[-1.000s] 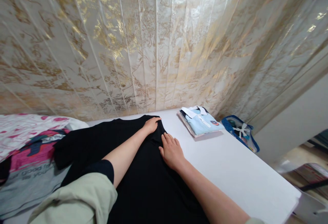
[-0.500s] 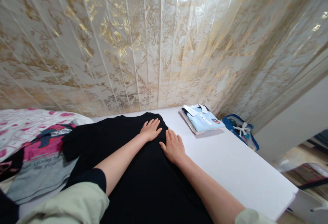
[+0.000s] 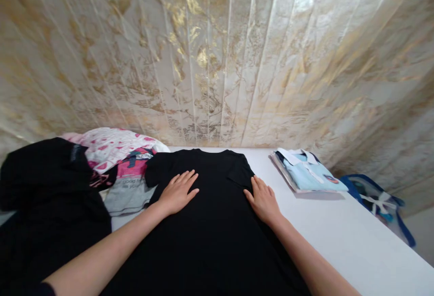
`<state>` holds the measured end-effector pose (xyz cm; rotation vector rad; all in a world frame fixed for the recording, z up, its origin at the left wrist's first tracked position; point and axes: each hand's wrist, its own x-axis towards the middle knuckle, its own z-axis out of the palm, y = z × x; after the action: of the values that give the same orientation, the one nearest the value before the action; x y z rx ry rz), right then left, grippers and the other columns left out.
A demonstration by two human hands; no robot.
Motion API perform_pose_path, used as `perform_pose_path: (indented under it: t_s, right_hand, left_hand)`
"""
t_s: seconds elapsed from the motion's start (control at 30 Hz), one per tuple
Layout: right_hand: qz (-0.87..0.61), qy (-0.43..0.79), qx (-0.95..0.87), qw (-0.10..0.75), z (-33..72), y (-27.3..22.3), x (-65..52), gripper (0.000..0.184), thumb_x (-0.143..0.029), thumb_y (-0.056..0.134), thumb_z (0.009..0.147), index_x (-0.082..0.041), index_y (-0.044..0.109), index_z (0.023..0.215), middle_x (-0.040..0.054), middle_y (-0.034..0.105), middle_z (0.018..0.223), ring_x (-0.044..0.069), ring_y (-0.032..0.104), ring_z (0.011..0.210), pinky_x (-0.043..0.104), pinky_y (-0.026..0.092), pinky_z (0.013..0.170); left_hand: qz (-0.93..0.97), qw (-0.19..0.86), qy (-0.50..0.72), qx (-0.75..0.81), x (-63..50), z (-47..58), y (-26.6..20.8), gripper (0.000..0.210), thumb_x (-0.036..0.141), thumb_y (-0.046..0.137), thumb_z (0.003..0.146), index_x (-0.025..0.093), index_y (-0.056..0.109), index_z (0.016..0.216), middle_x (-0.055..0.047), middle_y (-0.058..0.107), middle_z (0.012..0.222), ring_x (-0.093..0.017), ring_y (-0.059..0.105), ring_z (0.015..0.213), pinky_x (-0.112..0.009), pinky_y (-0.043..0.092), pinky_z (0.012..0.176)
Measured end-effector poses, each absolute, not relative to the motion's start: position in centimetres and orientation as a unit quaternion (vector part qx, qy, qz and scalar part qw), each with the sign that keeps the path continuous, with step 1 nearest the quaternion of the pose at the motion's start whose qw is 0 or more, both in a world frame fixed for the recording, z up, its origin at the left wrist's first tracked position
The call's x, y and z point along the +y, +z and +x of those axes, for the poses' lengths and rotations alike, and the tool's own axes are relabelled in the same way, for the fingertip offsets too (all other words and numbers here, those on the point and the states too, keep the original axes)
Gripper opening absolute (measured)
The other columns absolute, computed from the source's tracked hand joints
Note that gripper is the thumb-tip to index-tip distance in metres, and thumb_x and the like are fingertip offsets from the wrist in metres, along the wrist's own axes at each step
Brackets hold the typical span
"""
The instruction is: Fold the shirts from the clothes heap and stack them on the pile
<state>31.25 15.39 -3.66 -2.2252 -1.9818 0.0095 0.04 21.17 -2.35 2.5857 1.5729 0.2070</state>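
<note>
A black T-shirt (image 3: 210, 223) lies spread out on the white table, its neckline toward the curtain. Flat on its upper left part rests my left hand (image 3: 176, 193), fingers stretched out. My right hand (image 3: 263, 200) lies at the shirt's right edge just below the sleeve, fingers extended and the thumb a little apart. That right sleeve is folded inward over the body of the shirt, while the left one sticks out toward the pile of clothes. Neither hand grasps any fabric.
On the white table (image 3: 325, 232), a stack of folded shirts (image 3: 307, 171), light blue on top, sits at the back right. Beyond the edge is a clear bag with blue trim (image 3: 379, 203). Loose clothes (image 3: 50, 187) are heaped at left. A gold-patterned curtain (image 3: 217, 61) hangs behind.
My left hand has moved left and down, from the right shoulder onto the shirt's left part. My right hand stays at the right edge. The view has turned left.
</note>
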Motion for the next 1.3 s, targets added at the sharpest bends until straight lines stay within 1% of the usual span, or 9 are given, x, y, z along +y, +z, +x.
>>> perform_pose_path:
  t_s: [0.27,0.63,0.7,0.8,0.87,0.97,1.1,1.2,1.3]
  right_hand:
    - [-0.710,-0.021,-0.699,0.078,29.6,0.2,21.3,0.061,-0.047,0.031,0.095,-0.009,0.037,0.143,0.0163,0.039,0.147,0.026,0.034,0.137,0.040,0.027,0.110]
    - [-0.770,-0.007,-0.637,0.046,27.6,-4.2,26.6,0.069,-0.053,0.021,0.095,-0.011,0.026,0.149,0.0092,0.023,0.156,0.022,0.019,0.143,0.041,0.019,0.114]
    - [-0.767,-0.005,-0.640,0.042,27.9,-4.3,26.6,0.070,-0.054,0.020,0.094,-0.011,0.026,0.149,0.0078,0.023,0.156,0.021,0.019,0.143,0.041,0.019,0.114]
    - [-0.769,-0.006,-0.638,0.040,28.3,-4.2,26.6,0.072,-0.056,0.019,0.093,-0.012,0.026,0.149,0.0066,0.022,0.156,0.021,0.018,0.143,0.041,0.019,0.114]
    - [-0.771,-0.007,-0.636,0.038,28.8,-4.3,26.6,0.071,-0.056,0.018,0.093,-0.013,0.026,0.150,0.0064,0.021,0.157,0.020,0.018,0.143,0.043,0.019,0.114]
    - [-0.774,-0.008,-0.631,0.039,29.7,-4.5,26.6,0.071,-0.055,0.018,0.093,-0.014,0.026,0.149,0.0071,0.022,0.156,0.021,0.019,0.143,0.046,0.020,0.114]
    - [-0.773,-0.012,-0.633,0.047,30.4,-4.6,26.5,0.070,-0.055,0.018,0.093,-0.014,0.027,0.149,0.0077,0.024,0.156,0.021,0.020,0.143,0.047,0.021,0.113]
    - [-0.774,-0.014,-0.632,0.044,30.4,-4.6,26.5,0.070,-0.055,0.019,0.093,-0.014,0.027,0.149,0.0076,0.024,0.156,0.021,0.020,0.143,0.047,0.021,0.113]
    - [-0.773,-0.016,-0.632,0.039,30.3,-4.6,26.5,0.070,-0.055,0.019,0.093,-0.014,0.027,0.149,0.0078,0.025,0.155,0.021,0.021,0.143,0.046,0.021,0.113]
  left_hand:
    - [0.847,0.071,0.106,0.516,20.4,0.0,-2.3,0.059,0.055,0.034,0.093,0.027,0.037,0.144,-0.004,0.028,0.155,-0.023,0.024,0.143,-0.043,0.017,0.116]
    - [0.835,0.127,0.157,0.512,19.7,-0.6,-1.5,0.050,0.046,0.044,0.092,0.026,0.046,0.138,-0.005,0.036,0.152,-0.024,0.028,0.141,-0.045,0.018,0.116]
    - [0.828,0.138,0.194,0.507,19.7,-0.6,-1.4,0.041,0.042,0.044,0.093,0.025,0.054,0.129,-0.005,0.047,0.145,-0.023,0.038,0.136,-0.044,0.023,0.114]
    - [0.811,0.139,0.285,0.492,19.8,-1.0,-0.8,0.029,0.034,0.042,0.095,0.024,0.064,0.111,-0.003,0.065,0.121,-0.018,0.057,0.115,-0.035,0.038,0.103]
    - [0.781,0.103,0.356,0.503,20.0,-1.8,-0.2,0.024,0.029,0.043,0.094,0.024,0.064,0.103,-0.003,0.068,0.106,-0.017,0.061,0.101,-0.033,0.044,0.094]
    - [0.690,0.020,0.445,0.570,21.1,-4.1,0.7,0.014,0.025,0.050,0.090,0.021,0.059,0.099,-0.005,0.064,0.099,-0.020,0.059,0.097,-0.035,0.045,0.090]
    - [0.576,-0.028,0.459,0.676,23.1,-7.7,0.7,0.027,0.028,0.062,0.082,0.018,0.053,0.104,-0.010,0.059,0.106,-0.027,0.054,0.108,-0.040,0.044,0.094]
    - [0.551,0.014,0.410,0.726,24.1,-9.2,0.1,0.039,0.037,0.065,0.080,0.015,0.051,0.110,-0.015,0.059,0.110,-0.030,0.054,0.112,-0.040,0.045,0.093]
    - [0.561,0.061,0.384,0.731,24.2,-9.3,-0.5,0.040,0.037,0.061,0.083,0.015,0.049,0.115,-0.014,0.063,0.108,-0.029,0.060,0.105,-0.037,0.047,0.087]
